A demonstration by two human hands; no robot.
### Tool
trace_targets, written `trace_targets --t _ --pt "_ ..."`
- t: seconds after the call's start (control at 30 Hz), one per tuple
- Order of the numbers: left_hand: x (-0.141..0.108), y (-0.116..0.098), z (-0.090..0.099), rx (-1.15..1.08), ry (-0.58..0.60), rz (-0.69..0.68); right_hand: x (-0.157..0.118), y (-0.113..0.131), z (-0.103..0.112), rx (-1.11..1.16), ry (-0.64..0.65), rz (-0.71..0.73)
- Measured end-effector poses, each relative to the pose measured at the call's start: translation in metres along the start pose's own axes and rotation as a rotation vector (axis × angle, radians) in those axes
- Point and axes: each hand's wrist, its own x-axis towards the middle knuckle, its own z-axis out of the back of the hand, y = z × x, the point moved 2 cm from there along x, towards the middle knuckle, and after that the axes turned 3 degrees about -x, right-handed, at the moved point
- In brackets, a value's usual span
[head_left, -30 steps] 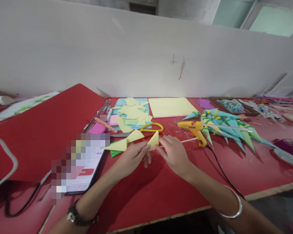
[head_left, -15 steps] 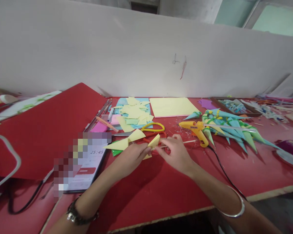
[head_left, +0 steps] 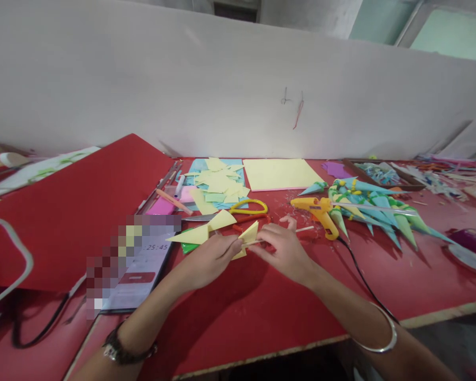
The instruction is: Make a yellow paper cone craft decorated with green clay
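Observation:
My left hand [head_left: 212,259] pinches a small folded piece of yellow paper [head_left: 249,232] between thumb and fingers. Close on its right, my right hand [head_left: 283,248] is closed round a thin pale stick [head_left: 306,229], whose left end lies against the paper near my left thumb. Beyond my left hand lies a pointed yellow paper piece [head_left: 190,234], over something green [head_left: 189,247]. Scissors with yellow and red handles [head_left: 250,207] rest just behind both hands. Part of the paper is hidden by my fingers.
A yellow glue gun [head_left: 319,210] lies on the right, its black cord running forward. Beside it are heaped blue and green paper cones [head_left: 376,209]. Yellow paper scraps [head_left: 220,182] and a yellow sheet [head_left: 281,174] lie at the back. A phone [head_left: 143,272] is on the left.
My right hand has shifted slightly left with the stick, and the stick's end now reaches across the yellow paper. My left hand stays almost in place, still pinching the paper.

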Motion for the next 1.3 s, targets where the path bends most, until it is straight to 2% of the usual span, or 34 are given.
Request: trace_targets --t 0.3,0.47,0.57,0.67,0.73,0.83,0.9,1.0,1.1,1.3 --pt "0.0004 0.0010 -0.0041 -0.289 0.031 0.007 -0.0008 -0.0007 0.0011 -0.047 -0.050 0.004" --pt "0.0007 -0.0002 -0.0018 -0.313 0.078 0.017 0.0002 -0.0015 0.0042 0.013 -0.031 0.010" --pt "0.0014 -0.0009 0.0013 -0.184 0.020 -0.004 0.0004 -0.0036 0.0056 0.034 -0.030 -0.012" --pt "0.0023 0.0011 0.0032 0.099 -0.070 -0.034 0.0005 -0.0062 0.0057 0.053 -0.019 -0.041" --pt "0.0028 0.0042 0.0025 0.259 -0.078 -0.034 0.0007 -0.0071 0.0051 0.068 -0.011 -0.051" --pt "0.0032 0.0078 0.0011 0.354 -0.075 -0.027 0.0013 -0.0070 0.0045 0.089 -0.005 -0.061" --pt "0.0031 0.0074 0.0014 0.316 -0.130 -0.024 0.0017 -0.0062 0.0048 0.096 -0.004 -0.067" --pt "0.0026 0.0047 0.0021 0.103 -0.251 -0.019 0.0019 -0.0050 0.0060 0.103 -0.011 -0.074" --pt "0.0019 0.0032 0.0011 -0.075 -0.319 -0.034 0.0018 -0.0038 0.0068 0.128 -0.023 -0.078" --pt "0.0011 0.0008 0.0008 -0.134 -0.374 -0.060 0.0016 -0.0022 0.0067 0.123 -0.064 -0.085"
